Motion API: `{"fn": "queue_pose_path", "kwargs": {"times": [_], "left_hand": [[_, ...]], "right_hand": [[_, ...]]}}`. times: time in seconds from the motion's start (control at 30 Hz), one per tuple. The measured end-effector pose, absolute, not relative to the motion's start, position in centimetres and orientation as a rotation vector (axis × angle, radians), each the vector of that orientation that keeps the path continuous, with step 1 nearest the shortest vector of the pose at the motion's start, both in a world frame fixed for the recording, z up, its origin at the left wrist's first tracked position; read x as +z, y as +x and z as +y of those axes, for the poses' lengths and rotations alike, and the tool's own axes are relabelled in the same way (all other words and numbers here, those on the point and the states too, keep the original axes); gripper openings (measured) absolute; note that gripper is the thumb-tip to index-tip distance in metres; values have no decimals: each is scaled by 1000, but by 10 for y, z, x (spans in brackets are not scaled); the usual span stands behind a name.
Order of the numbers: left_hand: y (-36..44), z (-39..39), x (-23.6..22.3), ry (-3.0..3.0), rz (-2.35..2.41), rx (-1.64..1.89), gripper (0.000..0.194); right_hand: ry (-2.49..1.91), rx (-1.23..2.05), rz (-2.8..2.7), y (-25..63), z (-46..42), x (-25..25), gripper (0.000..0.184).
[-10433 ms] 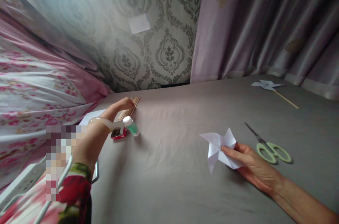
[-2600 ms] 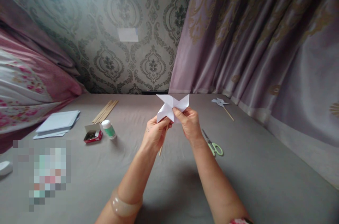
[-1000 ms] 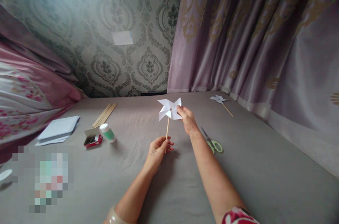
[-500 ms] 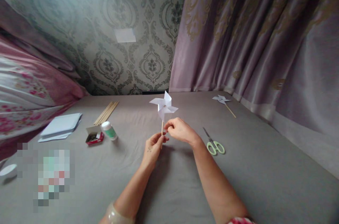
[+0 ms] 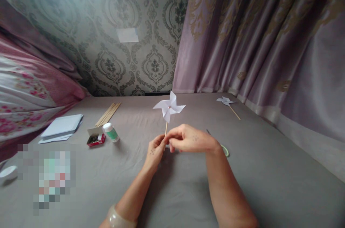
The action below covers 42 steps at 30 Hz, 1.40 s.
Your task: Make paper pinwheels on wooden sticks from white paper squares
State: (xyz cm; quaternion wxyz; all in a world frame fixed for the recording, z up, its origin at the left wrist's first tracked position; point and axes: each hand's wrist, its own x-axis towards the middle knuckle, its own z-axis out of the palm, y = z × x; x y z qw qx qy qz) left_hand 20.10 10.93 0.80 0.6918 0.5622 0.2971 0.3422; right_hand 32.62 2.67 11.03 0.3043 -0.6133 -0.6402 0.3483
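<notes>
A white paper pinwheel (image 5: 164,105) on a thin wooden stick (image 5: 166,128) stands upright, slightly tilted, in front of me. My left hand (image 5: 155,149) is closed around the lower part of the stick. Curled fingers of my right hand (image 5: 194,138) meet the stick just at the left thumb and seem to pinch it there; their exact contact is partly hidden. Scissors with pale green handles (image 5: 225,151) lie behind my right wrist, which covers most of them. A second white pinwheel (image 5: 225,101) rests at the back right.
On the grey cloth surface (image 5: 129,181) at left are a stack of white paper (image 5: 62,127), several wooden sticks (image 5: 108,114), a white bottle with a green label (image 5: 111,132) and an open red box (image 5: 96,139) of small items. A white round object (image 5: 8,172) sits at far left.
My right hand has moved down and toward me, its fingers coming to the stick by my left thumb. The pinwheel's blades have turned. My right wrist now covers much of the scissors.
</notes>
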Motion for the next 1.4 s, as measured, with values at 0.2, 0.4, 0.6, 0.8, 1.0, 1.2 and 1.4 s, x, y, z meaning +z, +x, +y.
{"fn": "queue_pose_path", "kwargs": {"times": [0.2, 0.4, 0.6, 0.8, 1.0, 1.2, 1.4], "left_hand": [[203, 109, 3, 1253, 669, 755, 36], [202, 112, 3, 1286, 652, 779, 37], [203, 114, -4, 1311, 666, 888, 38], [204, 113, -11, 1384, 725, 983, 32], [203, 110, -6, 1393, 690, 958, 31], [204, 107, -4, 1406, 676, 953, 31], [204, 109, -8, 1425, 650, 936, 32]], "right_hand": [[-2057, -45, -1074, 343, 35, 102, 55], [-1806, 923, -1859, 335, 28, 101, 39], [-1683, 825, -1705, 338, 13, 120, 25], [-1548, 541, -1098, 363, 18, 113, 24], [-1386, 424, -860, 368, 39, 100, 29], [-1362, 342, -861, 369, 42, 96, 29], [-1478, -20, -975, 374, 43, 92, 35]]}}
